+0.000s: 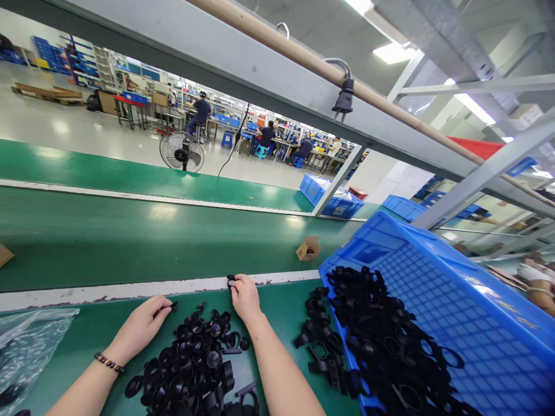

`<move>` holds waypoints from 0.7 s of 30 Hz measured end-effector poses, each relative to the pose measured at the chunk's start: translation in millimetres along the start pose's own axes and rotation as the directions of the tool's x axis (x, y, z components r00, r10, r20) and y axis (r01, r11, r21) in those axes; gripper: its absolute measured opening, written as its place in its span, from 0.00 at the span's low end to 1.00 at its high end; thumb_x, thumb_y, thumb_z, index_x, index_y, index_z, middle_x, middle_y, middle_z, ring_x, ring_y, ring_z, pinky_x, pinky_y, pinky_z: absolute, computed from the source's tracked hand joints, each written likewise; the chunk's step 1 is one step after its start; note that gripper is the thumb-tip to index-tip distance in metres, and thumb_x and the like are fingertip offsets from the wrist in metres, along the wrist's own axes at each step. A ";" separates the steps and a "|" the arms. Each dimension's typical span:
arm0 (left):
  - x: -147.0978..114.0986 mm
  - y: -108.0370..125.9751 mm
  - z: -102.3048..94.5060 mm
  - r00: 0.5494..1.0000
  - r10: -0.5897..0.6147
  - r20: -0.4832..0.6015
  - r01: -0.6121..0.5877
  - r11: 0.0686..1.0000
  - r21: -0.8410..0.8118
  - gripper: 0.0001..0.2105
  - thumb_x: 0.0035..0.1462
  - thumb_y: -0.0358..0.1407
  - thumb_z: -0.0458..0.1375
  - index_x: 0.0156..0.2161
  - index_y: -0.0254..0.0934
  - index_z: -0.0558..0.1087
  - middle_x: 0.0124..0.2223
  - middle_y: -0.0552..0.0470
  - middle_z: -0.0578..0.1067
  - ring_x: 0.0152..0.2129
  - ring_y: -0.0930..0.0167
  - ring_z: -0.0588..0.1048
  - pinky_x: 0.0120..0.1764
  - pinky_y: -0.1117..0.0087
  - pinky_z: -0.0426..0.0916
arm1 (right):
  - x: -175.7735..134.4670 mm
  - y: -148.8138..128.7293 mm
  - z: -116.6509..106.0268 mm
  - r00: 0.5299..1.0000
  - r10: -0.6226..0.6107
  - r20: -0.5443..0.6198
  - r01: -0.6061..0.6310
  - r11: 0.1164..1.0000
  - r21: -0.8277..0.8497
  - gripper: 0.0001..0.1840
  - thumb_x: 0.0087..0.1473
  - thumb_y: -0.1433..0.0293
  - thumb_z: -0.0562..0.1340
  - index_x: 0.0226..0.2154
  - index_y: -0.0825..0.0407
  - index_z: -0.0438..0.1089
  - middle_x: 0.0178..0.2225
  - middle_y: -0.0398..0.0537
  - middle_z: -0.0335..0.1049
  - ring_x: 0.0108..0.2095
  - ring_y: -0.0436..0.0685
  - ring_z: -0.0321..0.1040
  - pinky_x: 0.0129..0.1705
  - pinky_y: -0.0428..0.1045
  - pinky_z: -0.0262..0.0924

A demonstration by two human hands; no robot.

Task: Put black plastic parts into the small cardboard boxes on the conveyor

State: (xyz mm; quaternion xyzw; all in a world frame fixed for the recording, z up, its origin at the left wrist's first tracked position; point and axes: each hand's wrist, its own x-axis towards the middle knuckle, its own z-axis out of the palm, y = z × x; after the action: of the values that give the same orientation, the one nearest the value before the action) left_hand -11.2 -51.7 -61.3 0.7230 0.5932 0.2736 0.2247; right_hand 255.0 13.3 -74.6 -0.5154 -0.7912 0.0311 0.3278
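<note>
My left hand [150,319], with a beaded bracelet at the wrist, pinches a small black part [174,305] just left of the pile. Farther right, my right hand [245,297] grips a black plastic part [231,281] above the white strip of the bench; its exact kind is hard to make out. Between my forearms lies a heap of small round black plastic pieces [191,352]. Right of my right forearm, black ring-shaped clips [323,341] lie on the green surface. A tilted blue crate [489,277] beside them holds many more black ring parts [385,335].
A clear plastic bag [34,341] lies at the left. A small open cardboard box [309,248] stands on the green conveyor belt [151,237]. Overhead runs a metal beam with a hanging black plug [343,98]. Another person's gloved hand [535,271] shows at the far right.
</note>
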 end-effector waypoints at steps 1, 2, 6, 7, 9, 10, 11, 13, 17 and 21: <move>-0.2 0.4 -0.1 1.000 -0.001 -0.003 0.001 1.000 -0.003 0.12 0.54 0.42 0.44 0.31 0.40 0.68 0.32 0.53 0.71 0.29 0.71 0.70 0.32 0.73 0.65 | -0.1 0.0 -0.1 1.000 -0.002 -0.003 0.002 1.000 -0.001 0.10 0.48 0.76 0.53 0.30 0.52 0.69 0.37 0.49 0.65 0.41 0.53 0.60 0.44 0.50 0.57; -0.3 0.7 -0.3 1.000 -0.003 -0.007 0.002 1.000 -0.008 0.12 0.54 0.42 0.45 0.30 0.40 0.68 0.32 0.53 0.71 0.29 0.71 0.70 0.32 0.73 0.65 | -0.2 0.0 -0.3 1.000 -0.005 -0.005 0.005 1.000 -0.003 0.10 0.48 0.76 0.53 0.30 0.52 0.69 0.37 0.49 0.65 0.41 0.53 0.60 0.44 0.50 0.56; -0.5 1.6 -1.3 1.000 0.003 -0.017 -0.003 1.000 -0.028 0.12 0.53 0.41 0.45 0.30 0.39 0.68 0.31 0.53 0.71 0.28 0.71 0.70 0.31 0.73 0.65 | -0.7 -0.3 -1.0 1.000 -0.014 0.008 0.014 1.000 -0.020 0.11 0.47 0.77 0.53 0.31 0.51 0.69 0.37 0.49 0.65 0.41 0.53 0.60 0.43 0.50 0.56; -0.4 1.7 -1.5 1.000 0.003 -0.014 -0.004 1.000 -0.030 0.12 0.54 0.41 0.45 0.30 0.39 0.68 0.31 0.53 0.71 0.28 0.71 0.70 0.31 0.73 0.65 | -0.7 -0.5 -1.4 1.000 -0.012 0.012 0.013 1.000 -0.024 0.11 0.47 0.77 0.53 0.31 0.51 0.69 0.37 0.49 0.65 0.41 0.53 0.60 0.43 0.51 0.56; -0.2 2.0 -1.8 1.000 -0.002 -0.005 0.002 1.000 -0.028 0.12 0.54 0.41 0.45 0.30 0.39 0.68 0.31 0.53 0.71 0.29 0.70 0.70 0.32 0.72 0.65 | -0.5 -0.9 -2.1 1.000 -0.010 0.020 0.010 1.000 -0.026 0.12 0.47 0.77 0.53 0.32 0.51 0.69 0.37 0.48 0.66 0.40 0.54 0.60 0.43 0.51 0.56; -0.1 2.1 -1.9 1.000 -0.005 0.001 0.005 1.000 -0.027 0.12 0.54 0.42 0.45 0.30 0.40 0.68 0.31 0.53 0.71 0.29 0.70 0.70 0.32 0.72 0.65 | -0.4 -0.9 -2.3 1.000 -0.011 0.023 0.011 1.000 -0.025 0.12 0.47 0.77 0.53 0.32 0.51 0.69 0.37 0.48 0.66 0.40 0.54 0.61 0.43 0.51 0.56; 0.1 2.3 -2.0 1.000 -0.008 0.003 0.008 1.000 -0.027 0.12 0.54 0.42 0.45 0.30 0.40 0.68 0.31 0.53 0.71 0.29 0.70 0.70 0.32 0.72 0.65 | -0.3 -1.0 -2.4 1.000 -0.013 0.025 0.014 1.000 -0.023 0.12 0.47 0.77 0.53 0.32 0.51 0.69 0.38 0.48 0.66 0.40 0.54 0.61 0.43 0.51 0.56; 0.3 2.7 -2.3 1.000 -0.009 0.002 0.009 0.999 -0.034 0.12 0.54 0.41 0.45 0.30 0.40 0.68 0.31 0.53 0.71 0.28 0.70 0.70 0.32 0.72 0.65 | -0.3 -0.9 -1.5 0.999 -0.021 0.027 0.022 1.000 -0.019 0.12 0.47 0.76 0.53 0.33 0.51 0.69 0.38 0.48 0.66 0.41 0.54 0.61 0.44 0.51 0.56; 0.6 3.5 -2.9 1.000 -0.015 -0.003 0.014 0.999 -0.045 0.11 0.53 0.40 0.46 0.30 0.39 0.68 0.31 0.53 0.71 0.28 0.71 0.69 0.31 0.72 0.65 | -1.1 -0.7 1.5 0.999 -0.030 0.020 0.030 0.999 -0.025 0.13 0.47 0.77 0.52 0.33 0.51 0.69 0.38 0.49 0.66 0.41 0.53 0.61 0.44 0.50 0.56; 1.1 2.5 -2.6 0.999 -0.032 0.006 0.032 0.999 -0.041 0.12 0.54 0.41 0.45 0.30 0.40 0.68 0.32 0.53 0.71 0.29 0.70 0.69 0.33 0.72 0.65 | 3.1 6.5 -12.0 0.999 -0.027 -0.032 0.024 0.996 -0.091 0.12 0.48 0.77 0.51 0.31 0.52 0.70 0.39 0.49 0.67 0.41 0.53 0.61 0.45 0.49 0.55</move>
State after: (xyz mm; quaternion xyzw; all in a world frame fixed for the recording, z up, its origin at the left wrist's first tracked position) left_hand -10.9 -51.2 -57.6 0.7095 0.5982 0.2802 0.2455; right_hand 266.0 15.5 -66.2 -0.5201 -0.7927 -0.0178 0.3176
